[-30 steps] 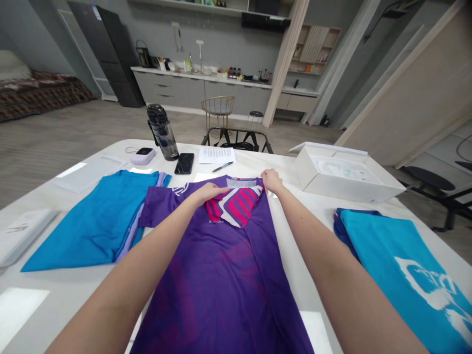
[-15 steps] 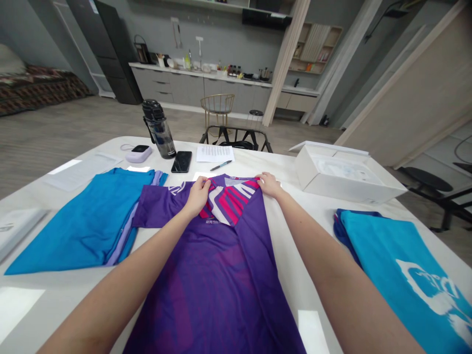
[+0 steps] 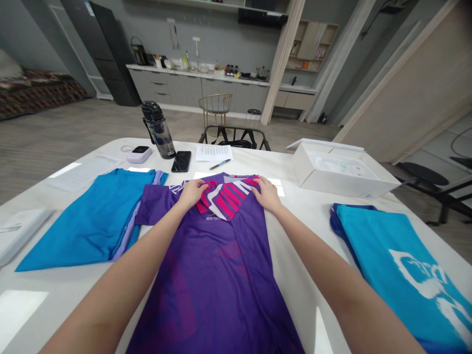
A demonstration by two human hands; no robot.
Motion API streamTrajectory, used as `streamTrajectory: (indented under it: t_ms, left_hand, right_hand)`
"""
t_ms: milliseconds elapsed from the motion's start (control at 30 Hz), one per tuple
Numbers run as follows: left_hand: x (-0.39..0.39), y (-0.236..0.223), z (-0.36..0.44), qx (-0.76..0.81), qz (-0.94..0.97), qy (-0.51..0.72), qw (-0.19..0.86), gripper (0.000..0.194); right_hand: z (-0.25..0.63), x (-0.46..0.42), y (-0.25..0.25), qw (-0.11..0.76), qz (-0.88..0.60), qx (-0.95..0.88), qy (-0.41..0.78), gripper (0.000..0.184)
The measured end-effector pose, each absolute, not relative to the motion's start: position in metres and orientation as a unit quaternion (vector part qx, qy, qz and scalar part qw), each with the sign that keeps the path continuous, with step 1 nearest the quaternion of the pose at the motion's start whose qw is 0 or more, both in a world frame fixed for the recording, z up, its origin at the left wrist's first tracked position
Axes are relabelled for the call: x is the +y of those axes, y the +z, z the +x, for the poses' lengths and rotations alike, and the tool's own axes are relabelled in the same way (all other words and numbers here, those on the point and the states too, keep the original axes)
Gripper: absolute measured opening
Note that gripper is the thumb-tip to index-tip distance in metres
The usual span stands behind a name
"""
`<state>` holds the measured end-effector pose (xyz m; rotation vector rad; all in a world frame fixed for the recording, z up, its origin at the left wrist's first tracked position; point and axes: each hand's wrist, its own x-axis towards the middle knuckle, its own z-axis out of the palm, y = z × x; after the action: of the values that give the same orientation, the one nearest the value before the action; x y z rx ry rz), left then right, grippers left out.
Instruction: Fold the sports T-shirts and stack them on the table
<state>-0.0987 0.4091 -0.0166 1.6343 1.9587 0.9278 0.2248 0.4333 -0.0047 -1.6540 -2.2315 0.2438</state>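
A purple T-shirt with a pink and white patterned chest lies spread on the table, its collar at the far end and one short sleeve out to the left. Its right side is folded inward in a long strip. My left hand pinches the cloth at the left shoulder, thumb and forefinger together. On the right shoulder rests my right hand, fingers apart on the cloth by the collar. The hem runs out of view at the bottom.
Blue and lilac folded clothes lie left; a folded turquoise shirt lies right, on darker cloth. Beyond stand a water bottle, phone, pen, printed paper and an opened white box.
My right hand has shifted from gripping the shoulder edge to lying on the cloth with fingers spread. My left hand has moved slightly left. The pink chest part lies a little flatter.
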Motion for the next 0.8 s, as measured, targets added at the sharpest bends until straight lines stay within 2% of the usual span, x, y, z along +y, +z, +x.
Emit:
streamTrajectory:
  t_ms: [133,233,267,367,467,567,633,800]
  left_hand:
    - [0.408,-0.021,-0.099,0.747,0.459,0.404,0.260,0.036]
    - [0.402,-0.022,-0.098,0.763,0.426,0.421,0.244,0.037]
    - [0.399,-0.022,-0.098,0.762,0.443,0.412,0.232,0.043]
    - [0.389,-0.016,-0.094,0.763,0.498,0.360,0.204,0.059]
    - [0.372,-0.007,-0.078,0.754,0.560,0.326,0.101,0.055]
    - [0.347,-0.002,-0.050,0.660,0.704,0.261,0.019,0.048]
    - [0.330,-0.005,-0.031,0.610,0.770,0.184,0.039,0.046]
    - [0.303,-0.024,-0.011,0.652,0.751,0.069,0.074,0.069]
  right_hand:
    - [0.219,0.386,-0.003,0.141,-0.536,-0.823,0.123,0.050]
    - [0.213,0.358,-0.004,0.129,-0.541,-0.819,0.142,0.055]
    - [0.211,0.351,-0.005,0.124,-0.544,-0.817,0.144,0.056]
    - [0.208,0.334,-0.009,0.101,-0.560,-0.809,0.147,0.061]
    - [0.209,0.322,-0.016,0.079,-0.568,-0.809,0.129,0.064]
    - [0.209,0.316,-0.022,0.076,-0.568,-0.813,0.102,0.065]
    - [0.208,0.314,-0.024,0.075,-0.570,-0.813,0.094,0.064]
    - [0.207,0.315,-0.025,0.091,-0.575,-0.808,0.093,0.062]
